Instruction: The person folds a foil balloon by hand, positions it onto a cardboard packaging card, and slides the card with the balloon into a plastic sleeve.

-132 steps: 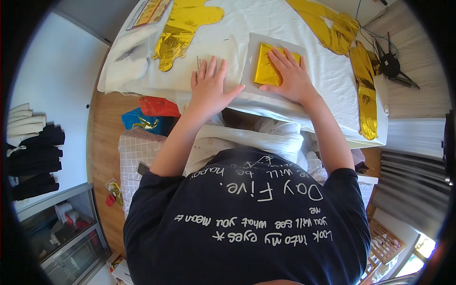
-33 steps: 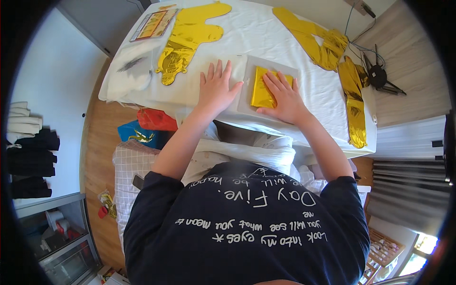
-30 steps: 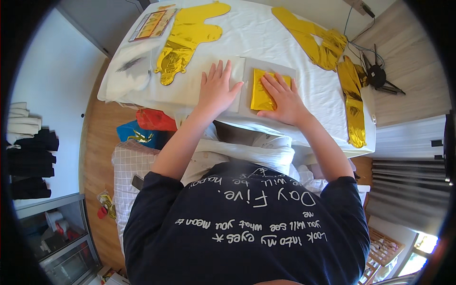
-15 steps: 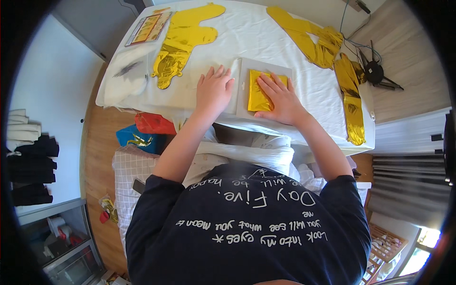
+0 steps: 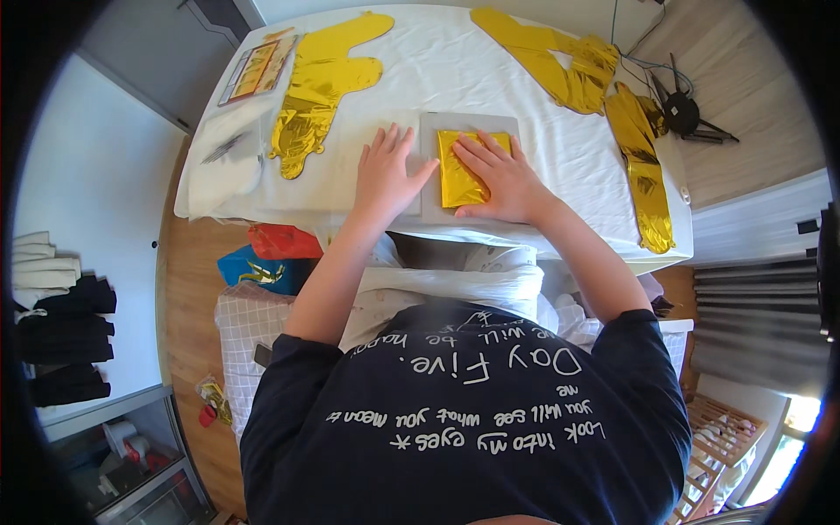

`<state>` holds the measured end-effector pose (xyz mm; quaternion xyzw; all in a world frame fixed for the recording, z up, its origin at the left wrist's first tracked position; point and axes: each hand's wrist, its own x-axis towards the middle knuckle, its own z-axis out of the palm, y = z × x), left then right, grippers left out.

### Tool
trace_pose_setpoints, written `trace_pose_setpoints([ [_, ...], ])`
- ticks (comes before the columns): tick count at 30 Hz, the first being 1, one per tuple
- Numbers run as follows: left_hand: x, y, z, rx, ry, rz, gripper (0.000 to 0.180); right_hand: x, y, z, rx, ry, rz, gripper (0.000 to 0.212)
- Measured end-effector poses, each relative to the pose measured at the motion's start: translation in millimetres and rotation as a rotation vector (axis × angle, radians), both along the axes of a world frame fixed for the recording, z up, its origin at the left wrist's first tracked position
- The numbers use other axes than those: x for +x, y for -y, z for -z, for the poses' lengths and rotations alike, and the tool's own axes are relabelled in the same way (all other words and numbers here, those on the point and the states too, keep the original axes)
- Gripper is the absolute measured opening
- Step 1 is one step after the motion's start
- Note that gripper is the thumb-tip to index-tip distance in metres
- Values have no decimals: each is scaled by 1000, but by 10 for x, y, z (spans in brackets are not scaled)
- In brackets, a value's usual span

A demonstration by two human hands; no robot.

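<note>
Under my right hand (image 5: pixel 503 184) lies a folded gold foil balloon (image 5: pixel 453 179), a flat shiny packet on a grey card (image 5: pixel 429 140). That hand rests flat over the packet's right part, fingers outstretched, hiding some of it. My left hand (image 5: pixel 385 179) lies palm down on the white-covered table, just left of the card. Its fingers are spread, and the thumb reaches toward the card's left edge. Neither hand grips anything.
Flat gold foil balloons lie at the far left (image 5: pixel 328 83), far right (image 5: pixel 560 66) and right edge (image 5: pixel 643 166). A printed packet (image 5: pixel 256 68) and clear plastic bags (image 5: pixel 227 162) sit at left. A black router-like device (image 5: pixel 687 114) with cables stands at right.
The whole view has shifted slightly. My left thumb has spread out toward the card's edge. My right hand stays flat on the folded balloon.
</note>
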<state>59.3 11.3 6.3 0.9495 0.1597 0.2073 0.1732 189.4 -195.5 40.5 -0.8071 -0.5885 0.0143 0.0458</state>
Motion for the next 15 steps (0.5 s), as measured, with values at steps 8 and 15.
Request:
trace_pose_setpoints([
  [8, -48, -2, 27, 108, -73, 42, 63, 36, -18, 71, 18, 40, -18, 101],
  [15, -56, -4, -20, 87, -128, 61, 51, -10, -38, 58, 31, 6, 15, 74],
])
